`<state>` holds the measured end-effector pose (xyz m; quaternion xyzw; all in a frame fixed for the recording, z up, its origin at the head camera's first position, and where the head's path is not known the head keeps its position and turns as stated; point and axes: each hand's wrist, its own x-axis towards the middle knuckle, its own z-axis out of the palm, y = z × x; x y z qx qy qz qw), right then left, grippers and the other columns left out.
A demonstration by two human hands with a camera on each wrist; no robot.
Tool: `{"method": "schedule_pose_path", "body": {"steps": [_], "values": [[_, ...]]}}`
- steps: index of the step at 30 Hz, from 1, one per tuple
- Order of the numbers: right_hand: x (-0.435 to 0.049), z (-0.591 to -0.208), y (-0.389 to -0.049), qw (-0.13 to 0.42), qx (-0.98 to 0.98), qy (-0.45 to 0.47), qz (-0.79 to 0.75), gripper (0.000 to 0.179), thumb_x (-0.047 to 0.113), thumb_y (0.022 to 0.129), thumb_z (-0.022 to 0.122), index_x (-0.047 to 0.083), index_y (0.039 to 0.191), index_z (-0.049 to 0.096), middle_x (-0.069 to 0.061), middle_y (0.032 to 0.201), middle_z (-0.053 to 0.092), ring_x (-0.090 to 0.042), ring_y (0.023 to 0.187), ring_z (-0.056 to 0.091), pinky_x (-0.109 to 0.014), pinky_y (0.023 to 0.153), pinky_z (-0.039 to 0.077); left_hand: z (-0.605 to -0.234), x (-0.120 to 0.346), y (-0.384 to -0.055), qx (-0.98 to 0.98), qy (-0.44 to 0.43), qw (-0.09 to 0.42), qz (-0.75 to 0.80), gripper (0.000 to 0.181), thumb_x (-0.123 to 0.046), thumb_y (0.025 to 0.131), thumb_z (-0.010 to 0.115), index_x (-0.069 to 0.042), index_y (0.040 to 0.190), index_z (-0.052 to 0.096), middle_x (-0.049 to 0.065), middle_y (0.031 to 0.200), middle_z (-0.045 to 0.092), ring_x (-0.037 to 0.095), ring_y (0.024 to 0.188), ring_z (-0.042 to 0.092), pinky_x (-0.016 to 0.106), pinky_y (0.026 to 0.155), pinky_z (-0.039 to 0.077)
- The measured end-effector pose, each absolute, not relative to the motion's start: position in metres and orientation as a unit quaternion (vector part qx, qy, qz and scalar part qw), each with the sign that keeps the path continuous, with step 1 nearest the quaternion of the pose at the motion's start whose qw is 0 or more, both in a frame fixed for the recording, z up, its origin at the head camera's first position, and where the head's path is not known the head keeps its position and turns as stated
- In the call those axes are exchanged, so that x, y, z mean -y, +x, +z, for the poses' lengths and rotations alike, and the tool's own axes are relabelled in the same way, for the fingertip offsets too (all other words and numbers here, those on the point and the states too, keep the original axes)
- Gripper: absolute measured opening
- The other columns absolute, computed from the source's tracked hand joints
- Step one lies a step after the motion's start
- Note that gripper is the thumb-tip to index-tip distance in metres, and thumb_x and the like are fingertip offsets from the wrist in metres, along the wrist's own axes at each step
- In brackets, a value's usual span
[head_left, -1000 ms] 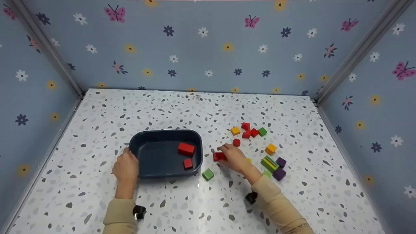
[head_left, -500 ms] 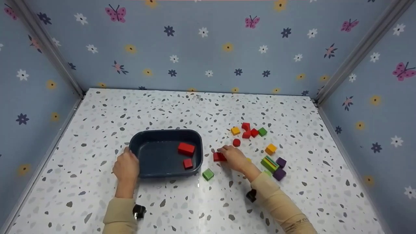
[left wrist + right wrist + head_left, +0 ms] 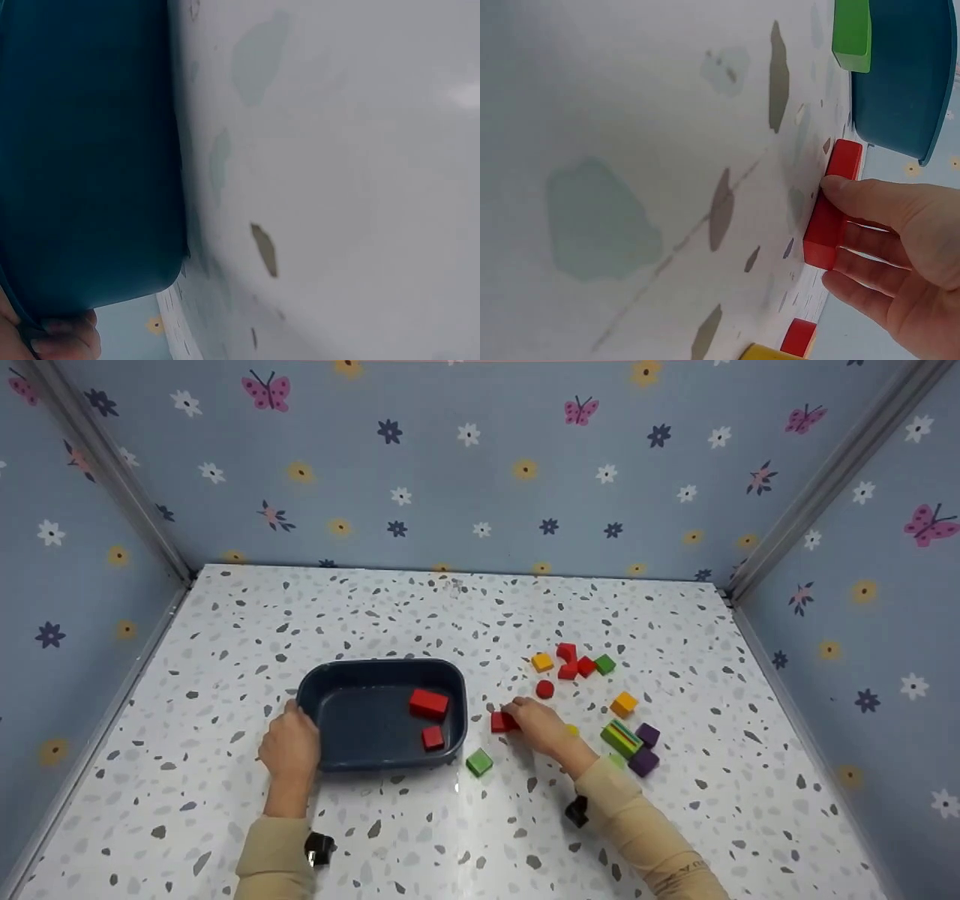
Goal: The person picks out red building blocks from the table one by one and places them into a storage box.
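Observation:
My left hand (image 3: 291, 744) grips the left rim of a dark blue plastic tub (image 3: 360, 727); in the left wrist view its fingers (image 3: 71, 335) curl over the rim. Inside the tub, toward the right, lie a red rectangular block (image 3: 428, 704) and a smaller red block (image 3: 433, 738). Right of the tub, my right hand (image 3: 541, 727) pinches a long red toy block (image 3: 499, 723) that lies on the table. The right wrist view shows the thumb on one side of this red block (image 3: 827, 229) and fingers on the other.
A green block (image 3: 479, 763) lies between tub and right forearm. Farther right are several loose blocks: red ones (image 3: 568, 669), an orange block (image 3: 623, 704), a striped green block (image 3: 622, 738) and purple blocks (image 3: 644, 762). Patterned walls (image 3: 480, 495) border the speckled table (image 3: 360, 615).
My right hand has shifted only slightly, its fingers settling lower over the long red block. The left hand, the tub and the other blocks stay where they were.

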<state>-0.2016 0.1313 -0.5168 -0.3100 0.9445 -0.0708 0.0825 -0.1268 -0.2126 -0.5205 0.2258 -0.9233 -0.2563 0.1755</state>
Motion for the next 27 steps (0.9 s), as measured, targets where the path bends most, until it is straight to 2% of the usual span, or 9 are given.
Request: {"method": "schedule_pose_path", "body": {"steps": [9, 20, 27], "values": [[-0.132, -0.517, -0.199, 0.069, -0.942, -0.319, -0.085, 0.033, -0.001, 0.079, 0.06, 0.002, 0.112, 0.058, -0.013, 0.101, 0.059, -0.024, 0.093, 0.057, -0.032, 0.08, 0.045, -0.52, 0.213, -0.128, 0.923, 0.227, 0.175, -0.255, 0.026, -0.009, 0.091, 0.038, 0.006, 0.106, 0.053, 0.034, 0.082, 0.057, 0.051, 0.066, 0.054, 0.057, 0.053, 0.039], [-0.133, -0.504, -0.191, 0.019, -0.928, -0.335, -0.159, 0.035, 0.013, 0.077, 0.069, 0.002, 0.109, 0.06, -0.01, 0.097, 0.059, -0.02, 0.087, 0.056, -0.03, 0.078, 0.045, -0.521, 0.213, -0.127, 0.923, 0.227, 0.174, -0.256, 0.025, -0.009, 0.091, 0.038, 0.006, 0.105, 0.053, 0.034, 0.081, 0.057, 0.051, 0.066, 0.054, 0.057, 0.053, 0.039], [-0.132, -0.494, -0.184, -0.003, -0.922, -0.349, -0.167, 0.033, 0.012, 0.078, 0.068, 0.003, 0.109, 0.059, -0.008, 0.097, 0.059, -0.018, 0.087, 0.055, -0.029, 0.079, 0.045, -0.522, 0.213, -0.128, 0.923, 0.224, 0.18, -0.255, 0.024, -0.007, 0.09, 0.039, 0.007, 0.104, 0.053, 0.034, 0.079, 0.057, 0.05, 0.063, 0.055, 0.056, 0.051, 0.04]]}}
